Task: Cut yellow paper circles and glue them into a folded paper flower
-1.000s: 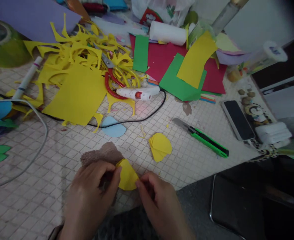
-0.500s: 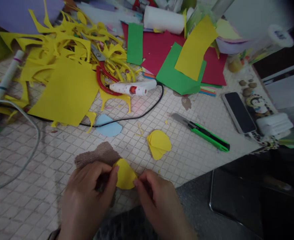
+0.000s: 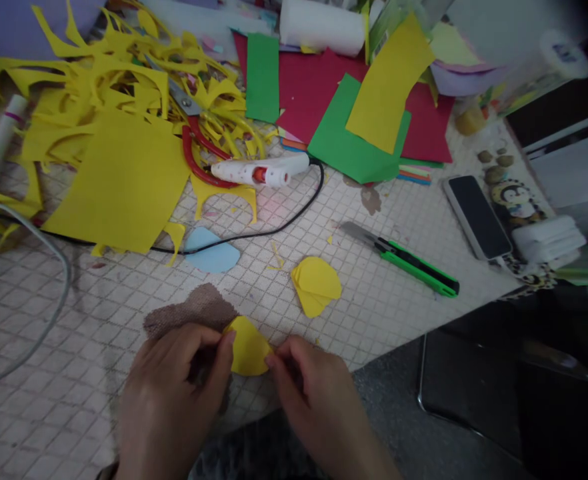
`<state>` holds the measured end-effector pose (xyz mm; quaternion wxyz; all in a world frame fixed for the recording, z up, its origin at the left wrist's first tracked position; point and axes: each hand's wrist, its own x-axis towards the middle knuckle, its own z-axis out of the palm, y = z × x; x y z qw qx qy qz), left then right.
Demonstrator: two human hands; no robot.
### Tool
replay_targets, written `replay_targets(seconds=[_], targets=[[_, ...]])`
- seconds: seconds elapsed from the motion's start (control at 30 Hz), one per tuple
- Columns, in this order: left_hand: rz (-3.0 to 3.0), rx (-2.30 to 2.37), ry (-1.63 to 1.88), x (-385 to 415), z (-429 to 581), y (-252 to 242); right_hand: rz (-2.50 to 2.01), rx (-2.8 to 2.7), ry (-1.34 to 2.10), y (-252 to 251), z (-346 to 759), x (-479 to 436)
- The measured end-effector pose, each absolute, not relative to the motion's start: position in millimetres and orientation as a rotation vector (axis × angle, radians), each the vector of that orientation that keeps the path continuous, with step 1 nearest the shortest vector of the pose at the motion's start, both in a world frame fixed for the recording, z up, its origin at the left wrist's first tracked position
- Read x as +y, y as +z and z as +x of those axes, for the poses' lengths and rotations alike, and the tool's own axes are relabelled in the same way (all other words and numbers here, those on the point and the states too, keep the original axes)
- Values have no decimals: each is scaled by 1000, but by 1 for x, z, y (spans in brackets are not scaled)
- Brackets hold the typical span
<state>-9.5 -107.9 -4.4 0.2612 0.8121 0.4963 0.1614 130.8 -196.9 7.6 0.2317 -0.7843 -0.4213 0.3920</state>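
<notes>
Both my hands are at the near edge of the table, pinching a rounded piece of yellow paper (image 3: 248, 347) between them. My left hand (image 3: 174, 393) holds its left side, and my right hand (image 3: 309, 400) holds its right edge with the fingertips. Under my left hand lies a brown cloth scrap (image 3: 189, 313), partly hidden. A folded yellow paper shape (image 3: 315, 287) lies ahead of my right hand, apart from it. A light blue paper piece (image 3: 213, 254) lies farther ahead.
Yellow paper scraps (image 3: 99, 87), red-handled scissors (image 3: 197, 157), a hot glue gun (image 3: 259, 172) with a black cord (image 3: 254, 235), red and green sheets (image 3: 354, 127), a green craft knife (image 3: 417, 268) and a phone (image 3: 477, 217) cover the grid-patterned tabletop (image 3: 74, 320).
My view has tilted slightly, so the table's contents sit a little higher and farther left in the frame. My hands still pinch the yellow piece, with no visible change in grip.
</notes>
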Motion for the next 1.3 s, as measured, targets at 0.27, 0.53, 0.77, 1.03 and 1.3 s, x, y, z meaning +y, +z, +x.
replay_targets(seconds=[0.27,0.53,0.77,1.03,1.3], targets=[[2205,1367,400,-108,-9,-3,-2179,-1151,1116,8,132,-196],[2277,1335,412,-108,-8,-4,-2212,-1157,1144,12,133,-191],[2309,1333,365,-105,-9,-6,-2210,-1188,1111,14,132,-191],[2306,1335,369,-106,-11,-6,-2273,-1219,1050,11,130,-188],[2302,1379,369,-106,-5,-4,-2396,-1270,1046,10,129,-186]])
